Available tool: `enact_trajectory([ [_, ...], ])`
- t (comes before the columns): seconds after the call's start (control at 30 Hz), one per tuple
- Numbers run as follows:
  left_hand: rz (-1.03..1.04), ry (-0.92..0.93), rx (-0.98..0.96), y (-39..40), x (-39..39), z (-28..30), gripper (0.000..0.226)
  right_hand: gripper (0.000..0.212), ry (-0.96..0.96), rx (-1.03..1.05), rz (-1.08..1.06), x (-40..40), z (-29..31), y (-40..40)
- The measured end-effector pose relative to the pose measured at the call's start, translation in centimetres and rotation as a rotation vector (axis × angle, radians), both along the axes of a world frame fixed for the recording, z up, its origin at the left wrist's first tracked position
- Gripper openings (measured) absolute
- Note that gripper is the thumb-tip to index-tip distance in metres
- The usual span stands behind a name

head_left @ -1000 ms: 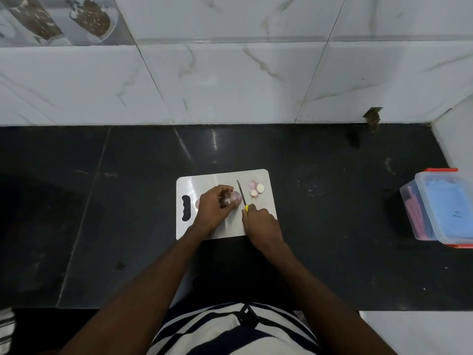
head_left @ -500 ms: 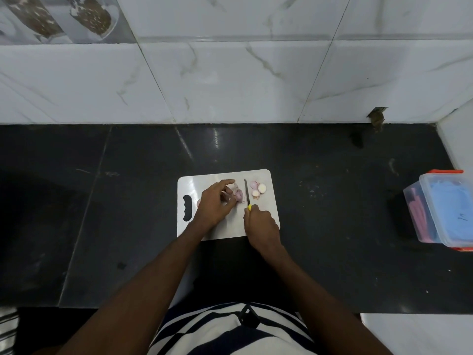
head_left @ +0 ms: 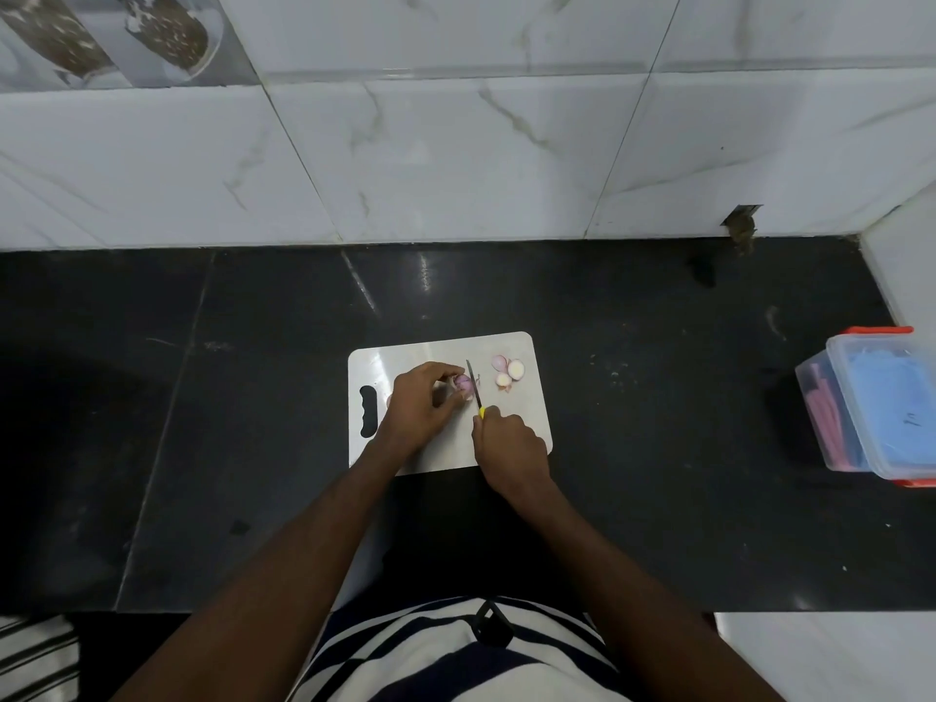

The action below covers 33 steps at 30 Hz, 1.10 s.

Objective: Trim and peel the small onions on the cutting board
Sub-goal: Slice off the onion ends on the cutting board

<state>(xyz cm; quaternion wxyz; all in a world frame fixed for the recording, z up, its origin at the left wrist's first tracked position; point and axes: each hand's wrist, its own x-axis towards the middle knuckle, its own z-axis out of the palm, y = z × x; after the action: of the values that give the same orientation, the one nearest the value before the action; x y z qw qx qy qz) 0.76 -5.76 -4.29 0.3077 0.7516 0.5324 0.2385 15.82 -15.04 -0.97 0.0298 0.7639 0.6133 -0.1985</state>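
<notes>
A white cutting board [head_left: 532, 423] lies on the black counter. My left hand [head_left: 418, 407] pins a small purple onion [head_left: 463, 383] to the board with its fingertips. My right hand [head_left: 509, 445] grips a knife [head_left: 473, 387] with a yellow handle, and its thin blade rests against the right side of that onion. Three cut onion pieces [head_left: 508, 372] lie together near the board's far right corner. A bit of pink onion shows just left of my left hand, mostly hidden.
A clear plastic box [head_left: 876, 412] with an orange clip and blue contents stands at the counter's right edge. A white marble-tiled wall rises behind the counter. The board's handle slot [head_left: 368, 411] is on its left side.
The knife blade has shifted back to the left against the onion after being a little further right. My left hand stays closed over the onion.
</notes>
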Motion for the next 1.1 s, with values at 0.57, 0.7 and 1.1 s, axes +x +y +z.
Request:
enact_trajectory([
  [0.57, -0.003, -0.012, 0.032, 0.1, 0.5, -0.2, 0.028, 0.035, -0.041, -0.064, 0.035, -0.7, -0.4, 2.5],
  [0.7, 0.004, -0.058, -0.001, 0.2, 0.1, -0.3, 0.030, 0.038, -0.010, -0.052, 0.081, -0.3, -0.5, 0.4],
  [1.1, 0.058, -0.079, -0.036, -0.2, 0.4, -0.1, 0.031, 0.036, -0.090, -0.079, 0.089, -0.6, -1.5, 0.7],
])
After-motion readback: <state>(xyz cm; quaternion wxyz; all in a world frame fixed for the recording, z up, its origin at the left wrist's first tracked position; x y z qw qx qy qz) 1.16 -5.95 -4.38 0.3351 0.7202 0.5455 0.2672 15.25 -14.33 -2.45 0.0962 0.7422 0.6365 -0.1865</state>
